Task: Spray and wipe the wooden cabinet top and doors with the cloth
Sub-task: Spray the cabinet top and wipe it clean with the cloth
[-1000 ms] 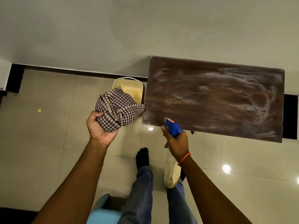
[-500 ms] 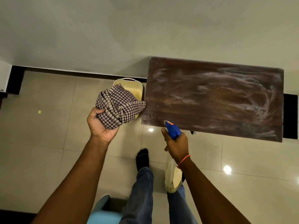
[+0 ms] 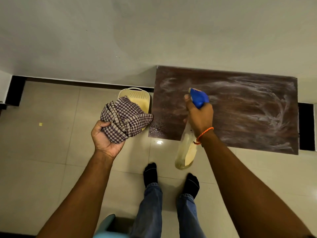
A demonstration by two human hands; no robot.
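The dark wooden cabinet top [image 3: 240, 109] stands against the wall at the right, smeared with whitish streaks; droplets speckle its near left corner. My right hand [image 3: 199, 117] grips a clear spray bottle [image 3: 186, 152] with a blue trigger head [image 3: 199, 97], held over the top's left part with the nozzle pointing away from me. My left hand [image 3: 104, 138] holds a bunched brown-and-cream checked cloth [image 3: 125, 119] in the air, just left of the cabinet. The cabinet doors are hidden from this angle.
A cream perforated plastic basket [image 3: 137, 96] sits on the tiled floor between the cloth and the cabinet, by the wall. My feet in black socks [image 3: 151, 172] stand in front of the cabinet. A light blue object [image 3: 106, 227] is at the bottom edge.
My right hand has lifted the spray bottle from the front edge to above the cabinet top's left part. Droplets appeared at the near left corner. The left hand and cloth barely moved.
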